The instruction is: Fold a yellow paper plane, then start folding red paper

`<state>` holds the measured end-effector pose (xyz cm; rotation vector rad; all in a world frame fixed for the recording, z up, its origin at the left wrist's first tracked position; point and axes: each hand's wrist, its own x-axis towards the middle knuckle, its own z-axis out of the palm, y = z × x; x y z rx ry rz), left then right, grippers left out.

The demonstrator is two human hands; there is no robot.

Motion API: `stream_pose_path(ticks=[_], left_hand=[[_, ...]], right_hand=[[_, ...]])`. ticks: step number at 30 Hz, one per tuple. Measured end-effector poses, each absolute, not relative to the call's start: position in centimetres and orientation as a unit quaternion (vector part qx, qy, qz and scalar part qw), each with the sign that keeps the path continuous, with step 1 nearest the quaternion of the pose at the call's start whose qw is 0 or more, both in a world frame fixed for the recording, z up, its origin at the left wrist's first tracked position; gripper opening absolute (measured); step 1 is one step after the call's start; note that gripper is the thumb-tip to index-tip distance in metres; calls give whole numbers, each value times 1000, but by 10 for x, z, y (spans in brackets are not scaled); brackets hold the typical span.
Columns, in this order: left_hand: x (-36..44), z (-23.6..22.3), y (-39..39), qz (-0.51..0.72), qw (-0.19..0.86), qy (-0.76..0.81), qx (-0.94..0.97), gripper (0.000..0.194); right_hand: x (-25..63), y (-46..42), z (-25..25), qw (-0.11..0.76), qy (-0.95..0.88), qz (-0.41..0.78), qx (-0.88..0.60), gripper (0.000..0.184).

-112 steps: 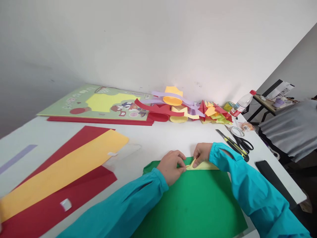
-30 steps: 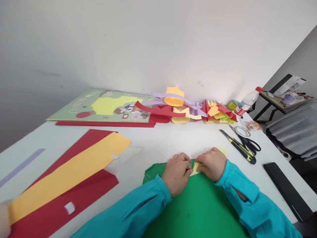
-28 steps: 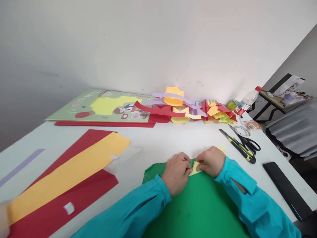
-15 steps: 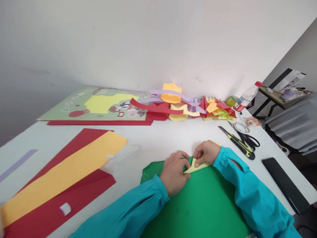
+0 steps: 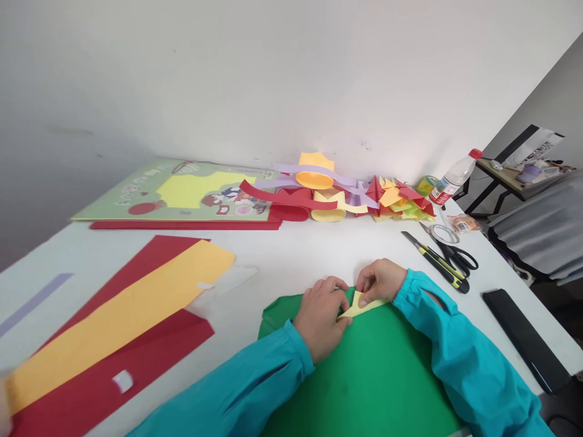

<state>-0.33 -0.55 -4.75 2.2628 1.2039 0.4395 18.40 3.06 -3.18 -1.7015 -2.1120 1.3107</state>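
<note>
A folded piece of pale yellow paper (image 5: pixel 370 308) lies over the green sheet (image 5: pixel 368 370) near its far edge. My right hand (image 5: pixel 380 282) pinches this yellow paper between thumb and fingers from above. My left hand (image 5: pixel 321 318) is closed at its left tip, thumb in front and curled fingers behind. Part of the yellow paper is hidden under my right hand and sleeve. Both hands rest close together, a small gap between their fingertips.
Red paper (image 5: pixel 173 340) and an orange strip (image 5: pixel 122 315) lie left, by a blurred hand edge. Behind stand paper crowns (image 5: pixel 294 206), folded paper (image 5: pixel 401 200) and a bottle (image 5: pixel 455 176). Right are a utility knife (image 5: pixel 437 264), scissors (image 5: pixel 460 258), tape (image 5: pixel 444 234) and a black case (image 5: pixel 523 337).
Very little differs. My left hand has shifted slightly along the yellow paper's tip, and my right hand keeps its pinch in nearly the same place.
</note>
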Motion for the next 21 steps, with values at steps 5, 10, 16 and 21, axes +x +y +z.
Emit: stream_pose_path(ticks=[5, 10, 16, 21], left_hand=[[-3, -57, -17, 226, 97, 355, 902, 21], [-4, -62, -28, 216, -19, 314, 924, 18], [-4, -71, -25, 252, -30, 291, 922, 31], [-9, -86, -17, 303, -30, 248, 920, 34]], right_hand=[[183, 30, -32, 66, -699, 437, -563, 29], [183, 31, -33, 63, -697, 442, -561, 28], [183, 31, -32, 57, -702, 437, -559, 28], [185, 31, -35, 69, -702, 447, -550, 26]])
